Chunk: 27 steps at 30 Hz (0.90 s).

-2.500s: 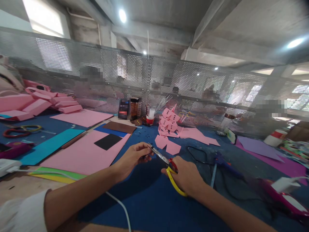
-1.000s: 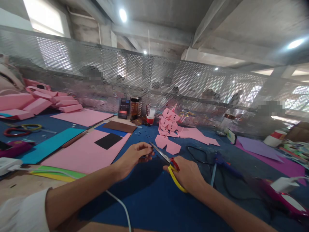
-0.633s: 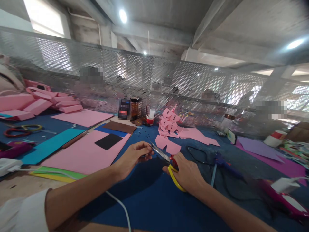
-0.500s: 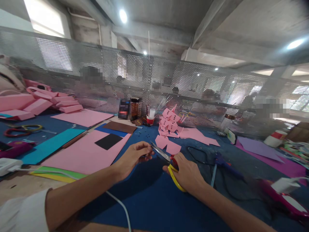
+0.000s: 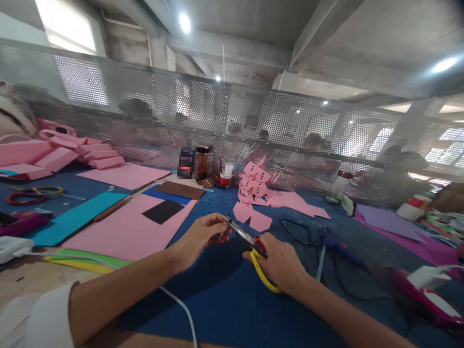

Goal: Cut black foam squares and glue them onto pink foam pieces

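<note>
Near the frame's centre, the scissors [image 5: 248, 238] are gripped by the right hand [image 5: 282, 261], their long axis slanted up-left toward the left hand [image 5: 203, 238], pinched closed, its contents too small to tell.

A person's right hand [image 5: 281, 258] grips scissors [image 5: 247, 236] with red and yellow handles over a blue work surface [image 5: 217, 309]. The blade tips reach the left hand [image 5: 205, 237], its thumb and fingertips drawn together; anything between them is too small to make out. Just beyond the blades lie plain pink cut-outs [image 5: 261, 221], with dotted pink pieces [image 5: 255, 183] piled behind them. To the left, a black rectangle [image 5: 163, 212] rests on a large pink sheet [image 5: 123, 237]. To the right lies a blue glue gun [image 5: 331, 240]. A perforated metal screen [image 5: 203, 111] stands behind everything.
</note>
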### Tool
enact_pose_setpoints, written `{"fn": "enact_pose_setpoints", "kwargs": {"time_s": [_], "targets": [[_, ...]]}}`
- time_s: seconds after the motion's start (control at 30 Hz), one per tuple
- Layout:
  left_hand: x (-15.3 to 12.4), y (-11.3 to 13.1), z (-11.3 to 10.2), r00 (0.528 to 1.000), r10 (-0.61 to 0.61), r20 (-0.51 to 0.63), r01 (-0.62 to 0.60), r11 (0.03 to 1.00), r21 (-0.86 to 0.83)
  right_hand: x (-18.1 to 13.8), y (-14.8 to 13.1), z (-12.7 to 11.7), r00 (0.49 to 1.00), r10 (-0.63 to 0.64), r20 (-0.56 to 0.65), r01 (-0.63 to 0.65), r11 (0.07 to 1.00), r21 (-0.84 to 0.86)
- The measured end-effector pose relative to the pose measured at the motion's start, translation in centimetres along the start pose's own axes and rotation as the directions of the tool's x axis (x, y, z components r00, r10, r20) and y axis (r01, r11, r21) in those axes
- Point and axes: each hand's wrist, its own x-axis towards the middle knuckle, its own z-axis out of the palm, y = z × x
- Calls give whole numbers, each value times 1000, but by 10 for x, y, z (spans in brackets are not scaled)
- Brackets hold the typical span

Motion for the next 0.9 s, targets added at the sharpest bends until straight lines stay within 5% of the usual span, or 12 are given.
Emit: {"fn": "enact_pose_setpoints", "kwargs": {"time_s": [0.9], "targets": [[-1, -1, 0, 1000, -5, 5, 4, 999, 34, 0, 2, 2, 999, -34, -33, 33, 999, -36]]}}
